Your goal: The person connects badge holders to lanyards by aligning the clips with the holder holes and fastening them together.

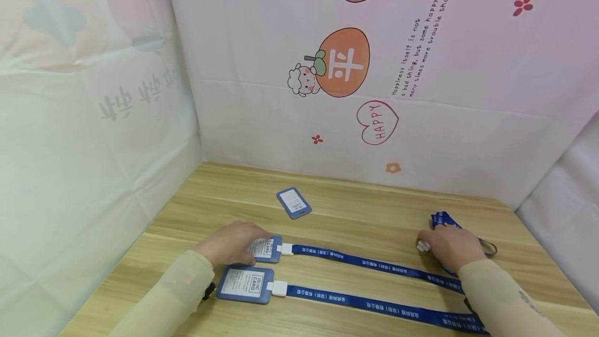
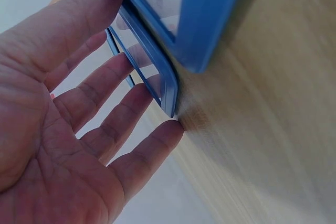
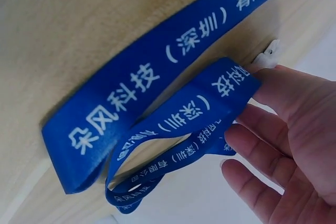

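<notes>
Lying between thumb and bent fingers of the left hand, a blue badge loosely held by its edges, a second badge just beside the thumb, a folded lanyard pinched in the half-closed right hand

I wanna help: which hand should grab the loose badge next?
Probably the left hand: it's nearer the loose badge, though touching another badge. The right hand holds a bunched blue lanyard.

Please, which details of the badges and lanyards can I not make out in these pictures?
Left-side print on the upper badge: head view, covered by left hand.
Right end of the lower lanyard: head view, behind the right sleeve.
Finest print on the loose badge: head view, too small.
</notes>
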Available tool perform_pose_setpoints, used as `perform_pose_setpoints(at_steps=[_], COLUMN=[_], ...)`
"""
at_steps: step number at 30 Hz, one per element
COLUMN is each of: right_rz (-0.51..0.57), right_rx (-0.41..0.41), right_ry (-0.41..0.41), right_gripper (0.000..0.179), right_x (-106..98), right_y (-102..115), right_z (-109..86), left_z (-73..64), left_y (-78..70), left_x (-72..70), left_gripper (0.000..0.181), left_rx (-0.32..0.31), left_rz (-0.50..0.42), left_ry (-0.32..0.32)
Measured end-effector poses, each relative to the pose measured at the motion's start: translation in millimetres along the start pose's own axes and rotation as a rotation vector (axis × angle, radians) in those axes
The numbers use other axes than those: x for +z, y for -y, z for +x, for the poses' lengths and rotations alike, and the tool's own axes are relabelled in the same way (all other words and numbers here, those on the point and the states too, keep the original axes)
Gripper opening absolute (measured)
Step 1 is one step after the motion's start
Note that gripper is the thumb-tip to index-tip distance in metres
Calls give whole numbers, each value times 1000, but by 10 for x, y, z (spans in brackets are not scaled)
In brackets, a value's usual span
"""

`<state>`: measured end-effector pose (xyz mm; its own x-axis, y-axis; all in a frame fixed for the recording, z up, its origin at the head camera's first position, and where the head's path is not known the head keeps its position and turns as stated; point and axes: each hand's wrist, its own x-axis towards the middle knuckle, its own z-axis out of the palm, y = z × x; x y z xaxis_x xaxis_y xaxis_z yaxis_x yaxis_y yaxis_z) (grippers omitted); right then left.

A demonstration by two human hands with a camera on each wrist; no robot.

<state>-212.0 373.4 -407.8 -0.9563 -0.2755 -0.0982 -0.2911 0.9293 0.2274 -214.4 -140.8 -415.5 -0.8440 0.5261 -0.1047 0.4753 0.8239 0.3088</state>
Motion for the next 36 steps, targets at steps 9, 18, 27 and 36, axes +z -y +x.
perform_pose_setpoints(at_steps=[9,18,27,36], right_rz=[44,38,27,78], right_rx=[10,40,38,40], right_ry=[43,13,-43,6], right_gripper=[14,8,11,13], right_x=[-27,-28,-23,-44], right_y=[-23,-44,-53,-63], right_z=[6,7,-17,-19], left_z=[-1,-4,-12,-21], left_y=[-2,-2,-6,-6], left_x=[-9,-13,-10,-22], left_gripper=[64,64,64,65], left_rx=[1,1,6,6], left_rz=[-6,-3,-8,-20], left_ry=[10,16,17,19])
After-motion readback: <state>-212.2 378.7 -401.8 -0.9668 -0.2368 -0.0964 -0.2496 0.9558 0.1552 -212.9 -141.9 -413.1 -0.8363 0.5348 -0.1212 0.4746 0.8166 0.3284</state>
